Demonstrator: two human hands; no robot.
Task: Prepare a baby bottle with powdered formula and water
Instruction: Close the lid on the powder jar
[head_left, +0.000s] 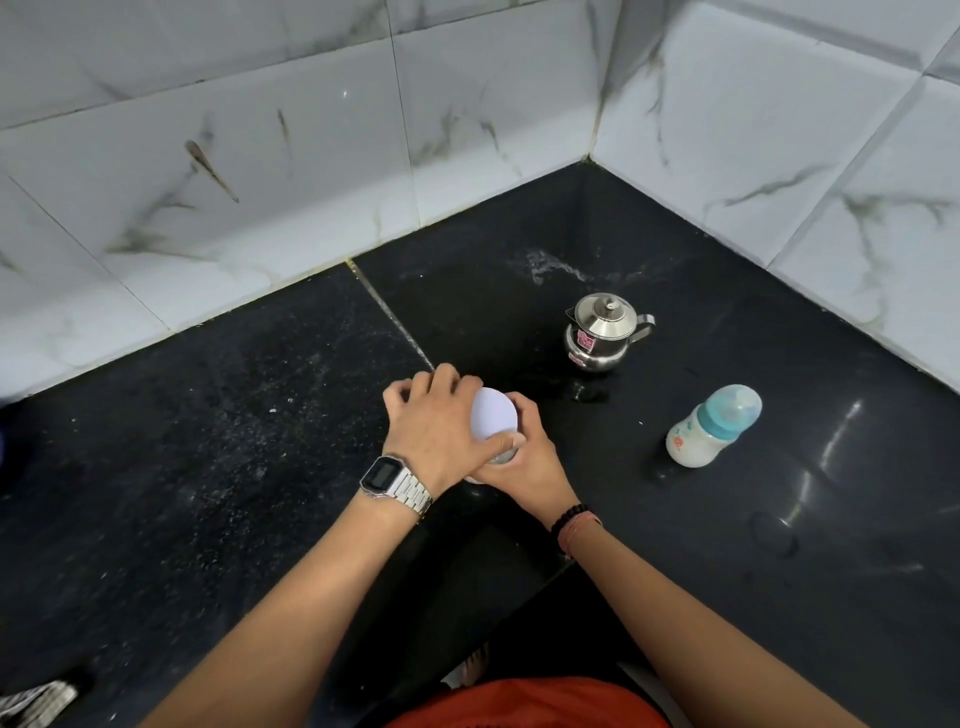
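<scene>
A small container with a white round lid (493, 414) stands on the black counter (208, 441) at mid-frame. My left hand (434, 426), with a metal watch on the wrist, curls over the lid from the left. My right hand (524, 452) grips the container's side from the right, thumb across its front; most of its body is hidden. A baby bottle (714, 426) with a teal collar and clear cap stands to the right, filled with white liquid. A small steel kettle (602, 332) with its lid on stands behind the hands.
White marble-look tiled walls (311, 182) close the counter at the back and right, meeting in a corner. Wet patches (774, 530) and specks lie on the counter. An orange garment (524, 704) shows at the bottom edge.
</scene>
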